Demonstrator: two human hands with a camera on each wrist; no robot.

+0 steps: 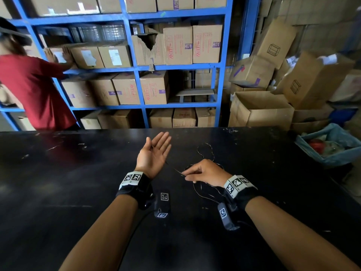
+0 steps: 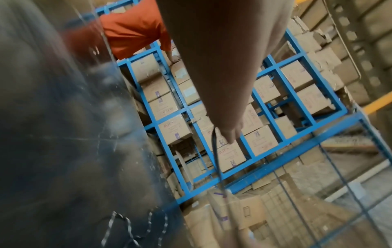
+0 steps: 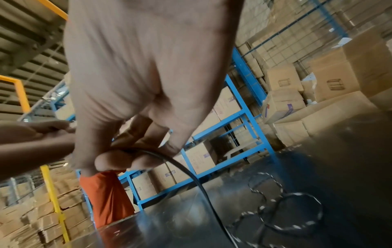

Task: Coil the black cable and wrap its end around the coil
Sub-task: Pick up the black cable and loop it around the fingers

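A thin black cable (image 1: 205, 148) lies in loose, wavy loops on the black table (image 1: 78, 182), just beyond my right hand. My right hand (image 1: 186, 174) pinches a stretch of it between thumb and fingertips, low over the table; the right wrist view shows the cable (image 3: 191, 176) leaving that pinch (image 3: 127, 156) and dropping to the loops (image 3: 292, 209). My left hand (image 1: 155, 150) is held palm up with straight fingers, left of the right hand. A strand runs from the pinch toward its palm. In the left wrist view the cable (image 2: 215, 151) hangs past the hand (image 2: 230, 134).
A person in a red shirt (image 1: 33, 90) stands behind the table at the left, hands on a carton. Blue shelving (image 1: 136, 67) full of cartons fills the background. Open cartons (image 1: 259, 108) pile up at the right, and a blue-lined bin (image 1: 332, 145) sits off the table's right edge.
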